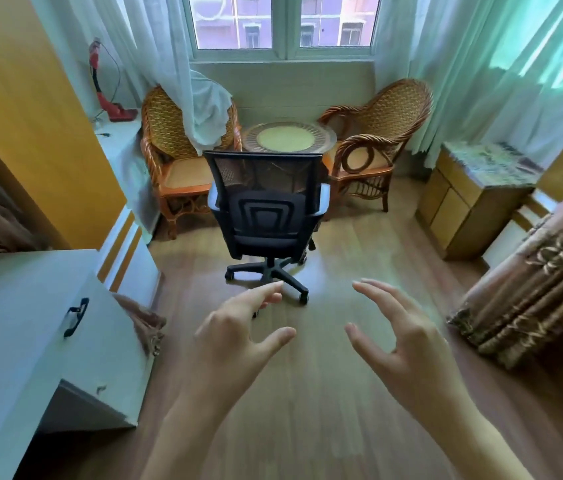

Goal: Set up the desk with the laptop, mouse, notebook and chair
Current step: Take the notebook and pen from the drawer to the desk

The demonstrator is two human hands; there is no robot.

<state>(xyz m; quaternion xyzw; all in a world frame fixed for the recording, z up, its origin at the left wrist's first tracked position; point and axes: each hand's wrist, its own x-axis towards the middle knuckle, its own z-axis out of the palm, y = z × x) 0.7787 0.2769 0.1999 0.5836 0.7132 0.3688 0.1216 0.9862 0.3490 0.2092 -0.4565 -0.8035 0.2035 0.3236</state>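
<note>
The wooden floor (325,393) lies open between the hands and the black chair (266,206). The white desk (24,327) stands close on the left, the bed (536,292) on the right.

A single wide-angle view looks from the person's head, forward and down across the wooden floor (307,393) toward the window (285,26). Both forearms enter from the bottom edge, close to the lens; straight lines bow near the borders.
</note>
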